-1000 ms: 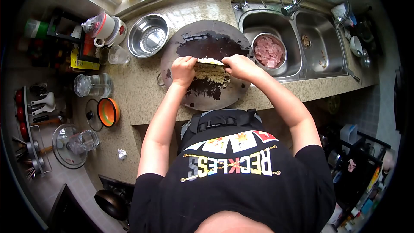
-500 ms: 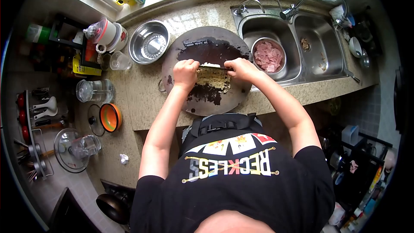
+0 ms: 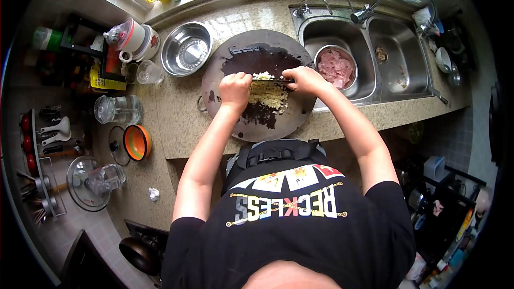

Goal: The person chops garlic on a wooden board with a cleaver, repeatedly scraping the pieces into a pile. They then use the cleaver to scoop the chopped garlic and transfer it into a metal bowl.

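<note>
A round dark cutting board [image 3: 230, 123], wet in patches, lies on the counter. On it is a heap of pale, finely chopped food [image 3: 267, 97], with a few bits beyond the blade. A knife [image 3: 271, 81] spans crosswise over the far side of the heap, its blade seen nearly edge-on. My left hand [image 3: 235, 90] is closed on the blade's left end. At the right end, my right hand [image 3: 303, 80] is wrapped round the handle.
A metal bowl [image 3: 186, 49] stands beyond the board to the left. A bowl of raw meat [image 3: 335, 68] sits in the left basin of the double sink [image 3: 372, 93]. An orange bowl [image 3: 137, 143] and glass jars [image 3: 119, 110] stand at the left.
Both hands and the knife have shifted slightly to the right over the chopped food. More bits now show on the far side of the blade.
</note>
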Tool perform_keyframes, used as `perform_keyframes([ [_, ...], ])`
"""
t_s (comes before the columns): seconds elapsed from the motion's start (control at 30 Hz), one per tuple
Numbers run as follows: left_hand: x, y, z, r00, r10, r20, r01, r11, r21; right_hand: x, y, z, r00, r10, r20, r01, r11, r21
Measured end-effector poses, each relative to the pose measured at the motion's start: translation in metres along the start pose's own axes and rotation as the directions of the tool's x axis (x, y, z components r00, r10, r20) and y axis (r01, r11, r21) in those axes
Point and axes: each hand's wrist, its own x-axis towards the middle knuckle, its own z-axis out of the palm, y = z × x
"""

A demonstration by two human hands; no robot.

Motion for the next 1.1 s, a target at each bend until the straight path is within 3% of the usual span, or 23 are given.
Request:
perform_keyframes([
  [0.1,-0.012,-0.013,0.016,0.996,0.009,-0.09,-0.014,0.998,-0.061,-0.001,-0.026,-0.015,0.992,0.071,0.1,-0.057,0.989,-0.134],
  [0.27,-0.013,-0.02,0.009,0.997,0.034,-0.072,-0.043,0.992,-0.118,-0.009,-0.033,-0.002,0.99,0.106,0.087,-0.098,0.99,-0.1],
  [0.3,-0.009,-0.021,0.009,0.996,0.037,-0.079,-0.046,0.992,-0.115,-0.012,-0.031,0.002,0.996,0.081,0.026,-0.08,0.995,-0.056],
  [0.37,-0.01,-0.019,0.01,0.999,0.032,-0.01,-0.032,0.996,-0.08,-0.011,-0.023,0.008,0.998,0.061,0.015,-0.06,0.996,-0.059],
  [0.47,0.0,-0.022,0.007,0.999,0.045,-0.029,-0.047,0.994,-0.099,-0.009,-0.021,-0.006,1.0,0.012,0.005,-0.012,0.999,-0.047],
  [0.7,0.015,-0.028,0.016,0.999,0.021,-0.042,-0.025,0.996,-0.09,0.01,-0.013,-0.02,0.996,-0.044,-0.073,0.032,0.987,-0.16],
  [0.83,0.002,-0.028,0.018,1.0,0.029,-0.006,-0.03,0.997,-0.077,0.0,-0.012,-0.003,0.998,-0.05,-0.049,0.046,0.996,-0.074],
  [0.9,-0.006,-0.025,0.012,0.999,0.038,0.0,-0.038,0.995,-0.096,-0.006,-0.016,-0.002,0.999,0.0,0.037,0.004,0.993,-0.121],
  [1.1,0.003,-0.008,-0.009,0.994,0.104,-0.032,-0.105,0.994,-0.038,-0.007,0.005,0.014,1.0,-0.015,-0.025,0.016,0.998,0.06],
])
